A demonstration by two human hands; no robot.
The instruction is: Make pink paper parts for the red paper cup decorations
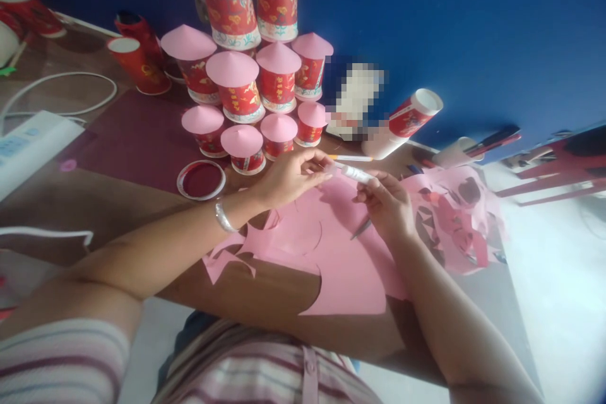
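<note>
In front of me, my right hand (pixel 391 202) grips a slim white tube (pixel 358 174), holding it slantwise above the pink paper. The fingers of my left hand (pixel 307 173) pinch the tube's clear cap (pixel 335 168) at its far end. Whether the cap is off or on, I cannot make out. Beneath both hands lie cut sheets of pink paper (pixel 350 278) with curved edges. A dark pointed tip (pixel 361 228) shows just below my right hand; the rest of it is hidden. A white-and-orange pen (pixel 353 158) lies just beyond the tube.
Several red paper cups with pink cone roofs (pixel 231 85) stand stacked at the back. A round red lid (pixel 201 179) lies left. Pink scraps (pixel 454 214) pile up right, near a pen cup (pixel 458 151) and a tilted red cup (pixel 415 113). A white box (pixel 35 145) sits far left.
</note>
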